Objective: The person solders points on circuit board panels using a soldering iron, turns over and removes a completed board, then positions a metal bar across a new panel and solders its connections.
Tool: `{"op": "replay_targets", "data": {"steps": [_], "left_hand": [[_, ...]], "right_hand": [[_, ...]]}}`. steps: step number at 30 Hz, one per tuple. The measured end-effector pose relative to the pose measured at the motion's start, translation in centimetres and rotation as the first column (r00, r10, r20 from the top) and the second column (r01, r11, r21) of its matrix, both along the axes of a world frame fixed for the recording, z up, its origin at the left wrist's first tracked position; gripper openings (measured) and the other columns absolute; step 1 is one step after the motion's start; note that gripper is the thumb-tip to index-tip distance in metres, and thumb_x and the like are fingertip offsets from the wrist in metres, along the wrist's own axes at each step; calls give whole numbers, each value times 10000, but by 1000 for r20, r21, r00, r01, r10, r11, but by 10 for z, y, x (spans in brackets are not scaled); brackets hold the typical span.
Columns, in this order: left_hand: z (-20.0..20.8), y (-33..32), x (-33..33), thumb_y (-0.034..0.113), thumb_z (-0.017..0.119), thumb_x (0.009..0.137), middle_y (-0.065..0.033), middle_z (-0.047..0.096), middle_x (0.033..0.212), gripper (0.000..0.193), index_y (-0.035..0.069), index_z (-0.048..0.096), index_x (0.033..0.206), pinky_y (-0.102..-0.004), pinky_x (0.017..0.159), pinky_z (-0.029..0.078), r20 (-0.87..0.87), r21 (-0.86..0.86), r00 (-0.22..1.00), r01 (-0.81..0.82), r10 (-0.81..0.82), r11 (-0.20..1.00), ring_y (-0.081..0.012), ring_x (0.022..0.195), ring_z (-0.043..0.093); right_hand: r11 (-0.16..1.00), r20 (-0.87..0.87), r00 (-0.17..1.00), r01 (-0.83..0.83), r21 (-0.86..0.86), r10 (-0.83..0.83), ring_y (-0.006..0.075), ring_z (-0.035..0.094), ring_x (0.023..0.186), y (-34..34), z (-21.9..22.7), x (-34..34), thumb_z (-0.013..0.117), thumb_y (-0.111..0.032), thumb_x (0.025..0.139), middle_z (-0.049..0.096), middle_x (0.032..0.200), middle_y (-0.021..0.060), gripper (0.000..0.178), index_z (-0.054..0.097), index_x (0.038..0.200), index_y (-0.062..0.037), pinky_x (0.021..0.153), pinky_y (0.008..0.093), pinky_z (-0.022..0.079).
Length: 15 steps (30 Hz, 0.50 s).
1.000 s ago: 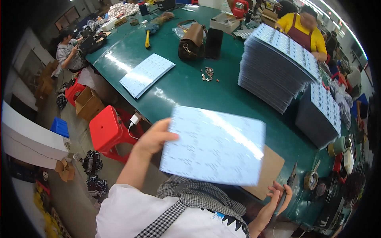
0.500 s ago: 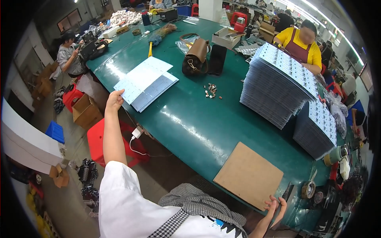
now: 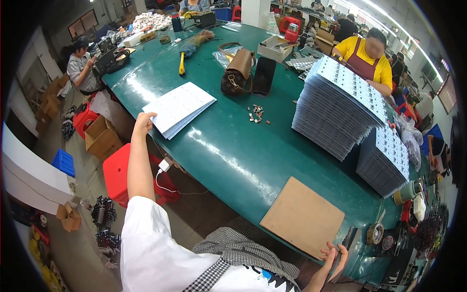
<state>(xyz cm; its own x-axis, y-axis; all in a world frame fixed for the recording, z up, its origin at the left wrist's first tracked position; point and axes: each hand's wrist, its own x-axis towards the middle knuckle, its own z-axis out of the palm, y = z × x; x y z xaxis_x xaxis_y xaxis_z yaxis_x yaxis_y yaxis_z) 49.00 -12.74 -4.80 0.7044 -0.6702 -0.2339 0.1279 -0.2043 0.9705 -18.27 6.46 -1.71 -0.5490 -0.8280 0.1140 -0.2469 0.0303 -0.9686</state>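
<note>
Standing at the table's (image 3: pixel 292 155) near edge, the person is pinching, with the left hand (image 3: pixel 143 122), a corner of a white circuit-board panel (image 3: pixel 177 103) lying atop a low pile (image 3: pixel 193 118). Farther right along that edge I'm seeing a brown board (image 3: pixel 304 216) resting flat; just beside its corner, the right hand (image 3: pixel 333 258) is holding a pen-shaped tool (image 3: pixel 347 240). Toward the far edge, a tall panel stack (image 3: pixel 322 112) is standing near a yellow-sleeved co-worker (image 3: pixel 365 61).

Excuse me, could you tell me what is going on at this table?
The person's left hand grips the near-left corner of a pale panel, which lies over a low pile on the green table. The right hand holds a slim dark tool beside a brown board. Farther right stand a tall stack and a smaller stack, with a co-worker in yellow beyond.
</note>
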Motion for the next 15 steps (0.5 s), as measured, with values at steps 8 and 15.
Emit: {"op": "replay_targets", "data": {"steps": [8, 15], "left_hand": [[-9, 15, 23, 193, 667, 795, -47, 521, 636, 227, -16, 584, 825, -287, 405, 303, 284, 227, 954, 33, -98, 973, -123, 490, 462], [30, 40, -96, 251, 633, 893, 40, 524, 606, 216, 55, 627, 983, -232, 420, 367, 261, -1, 937, 239, -231, 971, -61, 471, 459]], "right_hand": [[1000, 6, 1000, -29, -6, 29, 120, 579, 726, 5, 0, -2, 536, -210, 951, 644, 943, 140, 275, 501, 1141, -15, 646, 221, 418], [976, -20, 980, 193, -97, -196, 85, 515, 593, 21, 7, 3, 433, -257, 1011, 577, 718, 68, 250, 517, 1071, -29, 561, 208, 400]]}}
